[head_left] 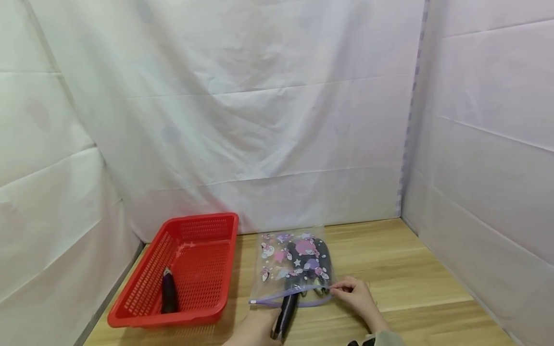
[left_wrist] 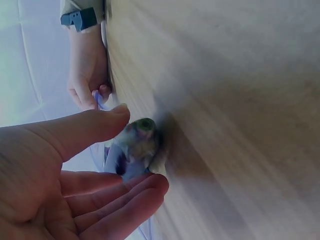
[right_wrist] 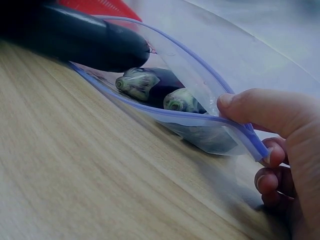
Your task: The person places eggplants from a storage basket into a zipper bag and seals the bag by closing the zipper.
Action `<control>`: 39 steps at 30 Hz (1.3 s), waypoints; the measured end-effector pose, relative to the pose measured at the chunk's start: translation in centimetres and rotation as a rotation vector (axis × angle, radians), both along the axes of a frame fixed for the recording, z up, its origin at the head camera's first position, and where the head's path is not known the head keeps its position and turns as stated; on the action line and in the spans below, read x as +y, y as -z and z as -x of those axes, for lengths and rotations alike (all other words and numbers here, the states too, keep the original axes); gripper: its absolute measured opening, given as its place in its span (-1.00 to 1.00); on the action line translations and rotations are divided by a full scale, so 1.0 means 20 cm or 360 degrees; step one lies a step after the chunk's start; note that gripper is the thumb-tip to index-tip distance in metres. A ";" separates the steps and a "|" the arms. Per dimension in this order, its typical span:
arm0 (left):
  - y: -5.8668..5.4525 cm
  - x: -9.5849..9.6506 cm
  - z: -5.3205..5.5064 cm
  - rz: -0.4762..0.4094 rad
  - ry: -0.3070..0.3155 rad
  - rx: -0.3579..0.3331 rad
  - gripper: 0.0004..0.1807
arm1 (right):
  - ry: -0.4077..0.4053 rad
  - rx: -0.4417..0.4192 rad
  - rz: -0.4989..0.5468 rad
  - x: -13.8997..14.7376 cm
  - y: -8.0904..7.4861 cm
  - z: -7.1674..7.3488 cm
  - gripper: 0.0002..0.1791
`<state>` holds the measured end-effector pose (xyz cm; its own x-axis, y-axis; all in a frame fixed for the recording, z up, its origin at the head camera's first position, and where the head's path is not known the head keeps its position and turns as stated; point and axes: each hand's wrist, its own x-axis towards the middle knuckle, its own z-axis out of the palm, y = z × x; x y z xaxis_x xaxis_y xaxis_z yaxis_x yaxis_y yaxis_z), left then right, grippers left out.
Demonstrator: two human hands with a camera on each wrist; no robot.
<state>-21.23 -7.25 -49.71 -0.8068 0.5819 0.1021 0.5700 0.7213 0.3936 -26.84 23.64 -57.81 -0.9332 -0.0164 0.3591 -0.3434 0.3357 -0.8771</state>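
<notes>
A clear zip bag [head_left: 272, 269] printed with pink and purple cartoon figures lies flat, its purple-rimmed mouth parted toward me. Inside it are dark eggplants; two green stem ends [right_wrist: 181, 101] show in the right wrist view. My left hand [head_left: 256, 327] holds another eggplant [head_left: 286, 315] by its stem end, thumb on one side and fingers on the other. The blunt end of this eggplant [right_wrist: 112, 47] points into the bag's mouth. With thumb and fingers, my right hand [head_left: 357, 297] pinches the right corner of the purple rim [right_wrist: 255, 142].
A red plastic basket [head_left: 229, 288] stands on the left of the wooden table [head_left: 415, 293], with one eggplant [head_left: 169, 293] inside. White cloth [head_left: 277, 120] hangs behind the table and along both sides.
</notes>
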 end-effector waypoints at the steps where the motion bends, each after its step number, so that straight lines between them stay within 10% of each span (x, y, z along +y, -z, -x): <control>1: 0.00 0.00 -0.01 0.0017 0.0009 0.0012 -0.41 | 0.0002 0.0000 -0.0002 0.00 0.00 0.00 -0.93; 8: -0.04 0.00 -0.04 0.0220 -0.0004 -0.0044 -0.19 | 0.0032 0.0002 -0.0022 0.01 0.01 0.01 -0.92; 39: 0.03 0.04 0.04 0.0192 0.0037 -0.0066 -0.08 | 0.0028 -0.0013 0.0001 -0.01 0.01 0.00 -0.90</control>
